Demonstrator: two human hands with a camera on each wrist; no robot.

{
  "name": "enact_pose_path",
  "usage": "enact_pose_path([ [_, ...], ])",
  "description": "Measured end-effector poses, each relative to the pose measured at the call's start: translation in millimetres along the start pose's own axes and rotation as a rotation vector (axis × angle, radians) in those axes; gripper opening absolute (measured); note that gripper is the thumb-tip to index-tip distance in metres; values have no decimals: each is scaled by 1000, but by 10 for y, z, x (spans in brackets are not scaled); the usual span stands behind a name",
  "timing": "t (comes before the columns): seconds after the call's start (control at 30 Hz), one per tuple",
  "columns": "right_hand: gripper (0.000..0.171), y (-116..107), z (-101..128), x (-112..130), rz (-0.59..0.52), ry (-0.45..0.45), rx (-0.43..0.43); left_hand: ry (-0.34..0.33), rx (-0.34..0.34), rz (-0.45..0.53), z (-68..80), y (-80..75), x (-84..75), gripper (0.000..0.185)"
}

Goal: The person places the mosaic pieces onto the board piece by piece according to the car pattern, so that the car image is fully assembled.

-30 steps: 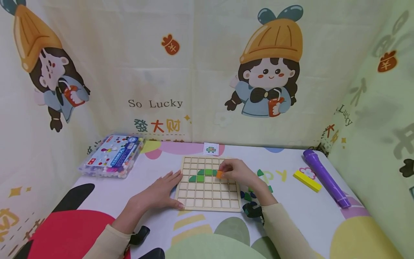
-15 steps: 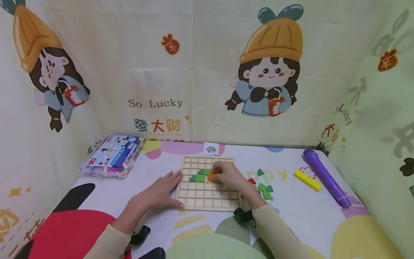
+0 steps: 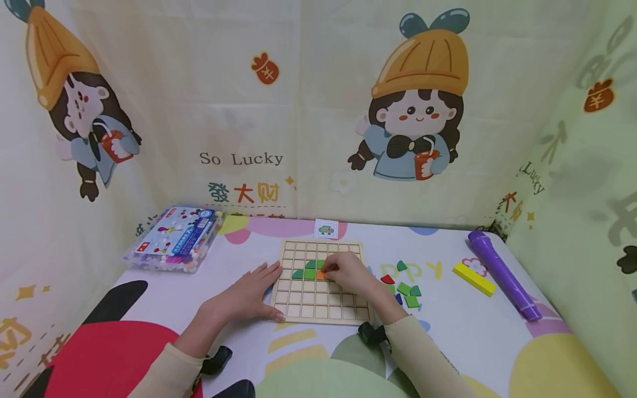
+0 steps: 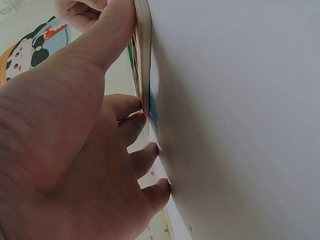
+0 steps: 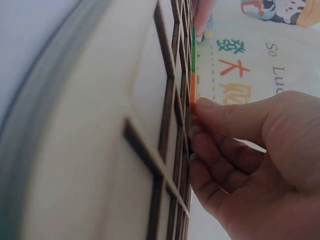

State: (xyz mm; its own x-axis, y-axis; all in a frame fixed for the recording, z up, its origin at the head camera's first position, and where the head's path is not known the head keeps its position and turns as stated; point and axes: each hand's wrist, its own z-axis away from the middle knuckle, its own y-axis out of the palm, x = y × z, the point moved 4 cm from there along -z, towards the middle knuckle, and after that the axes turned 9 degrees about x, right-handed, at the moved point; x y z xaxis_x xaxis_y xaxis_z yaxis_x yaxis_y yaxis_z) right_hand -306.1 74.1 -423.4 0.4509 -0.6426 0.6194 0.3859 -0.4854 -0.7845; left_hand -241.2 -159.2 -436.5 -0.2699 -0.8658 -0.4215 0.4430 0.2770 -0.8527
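A wooden grid board [image 3: 298,313] lies on the table with several green tiles [image 3: 309,273] in its cells, some square and some with a curved edge. Beside them an orange square tile [image 3: 320,275] sits in a cell. My right hand [image 3: 350,273] has its thumb and curled fingers at that tile's right side; in the right wrist view the thumb touches the orange tile [image 5: 193,90]. My left hand [image 3: 244,296] rests at the board's left edge, fingers spread, thumb at the near corner. The left wrist view shows fingertips against the board's side [image 4: 144,55] and the table.
Loose green tiles [image 3: 404,289], a red tile [image 3: 387,279] and a blue one lie right of the board. A small pattern card [image 3: 326,228] is behind it. A plastic case [image 3: 174,237] stands left; a yellow block [image 3: 474,278] and purple tube [image 3: 502,273] lie right.
My right hand has moved left and lowered the orange tile from above the board into a cell beside the green ones. The left hand has stayed put.
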Motion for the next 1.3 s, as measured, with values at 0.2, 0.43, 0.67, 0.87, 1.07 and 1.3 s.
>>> enact_pose_path([
  [0.2,11,-16,15,14,3,-8,31,6,-4,2,0,7,5,115],
  [0.43,11,-102,53,-73,-81,34,66,5,-6,8,-5,38,21,116],
  [0.67,15,-278,113,-181,-109,102,32,7,-1,-2,-2,40,26,115],
  [0.87,18,-434,190,-271,-113,112,5,11,1,2,-1,29,20,115],
  [1.07,20,-564,254,-393,-108,128,-13,12,-2,-2,-4,29,24,115],
  [1.3,20,-677,315,-588,-83,202,-16,12,-1,-1,-2,21,20,115],
])
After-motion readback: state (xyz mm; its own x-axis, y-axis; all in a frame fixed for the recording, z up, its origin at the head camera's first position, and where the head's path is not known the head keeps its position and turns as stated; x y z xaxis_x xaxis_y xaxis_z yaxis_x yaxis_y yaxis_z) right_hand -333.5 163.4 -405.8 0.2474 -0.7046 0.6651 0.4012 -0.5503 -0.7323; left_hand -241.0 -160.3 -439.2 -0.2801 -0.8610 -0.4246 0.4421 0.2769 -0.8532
